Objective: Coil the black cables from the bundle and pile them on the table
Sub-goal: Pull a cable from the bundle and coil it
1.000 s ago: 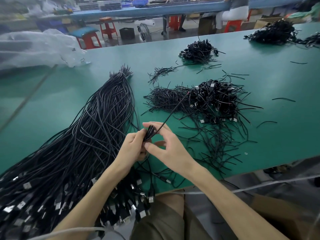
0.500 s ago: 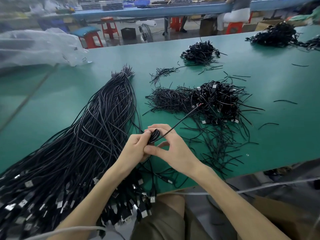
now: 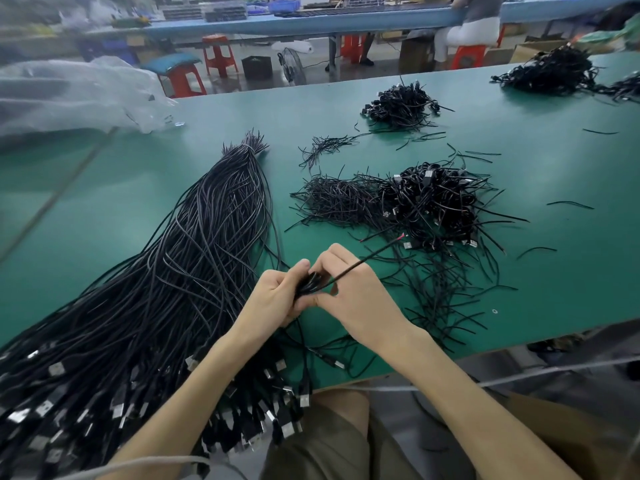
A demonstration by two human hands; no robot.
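1. Being gripped between both hands, a small coil of black cable is held just on the near side of the pile of finished coils, low over the counter.
2. The left hand is clenched round the coil, the loops being clamped by thumb and fingers. The right hand is curled against the coil from the pile's side, and the cable is pinched by its thumb and forefinger.
3. A free tail is seen leaving the coil across the right hand's fingers. Its long axis is aimed straight at the pile, and its stripped tip is stopped just short of the pile's near edge.
4. Only this short tail is judged left to be wound in. The drop-off would then be made along that same axis, and the right hand is the nearer to the pile.
5. The bundle is laid on the side of the hands away from the pile, its length running roughly parallel to that tail.
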